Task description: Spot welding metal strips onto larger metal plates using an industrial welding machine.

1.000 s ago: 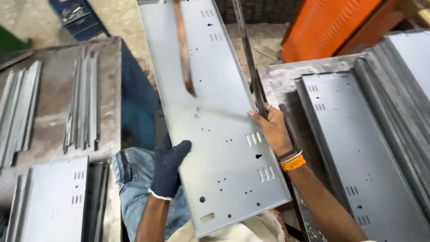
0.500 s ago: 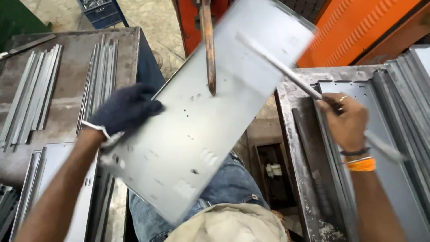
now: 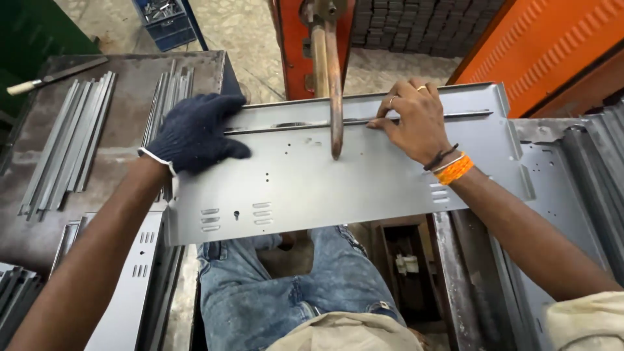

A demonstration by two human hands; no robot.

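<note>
A big flat grey metal sheet (image 3: 351,182) lies sideways under both hands, with small holes and slots near its lower left. A thin grey metal strip (image 3: 305,125) lies flat along its top, pressed down by the fingers.

At far left we see a dark metal surface (image 3: 123,140) carrying bundles of thin grey metal strips (image 3: 68,146) and, at its far edge, a flat file with a pale handle (image 3: 52,77). Beyond it on the floor stands a blue crate (image 3: 166,23) holding small metal parts. On the right we find stacked grey perforated panels (image 3: 559,188) below an orange cabinet (image 3: 552,45), and more such panels (image 3: 130,286) near left.
</note>
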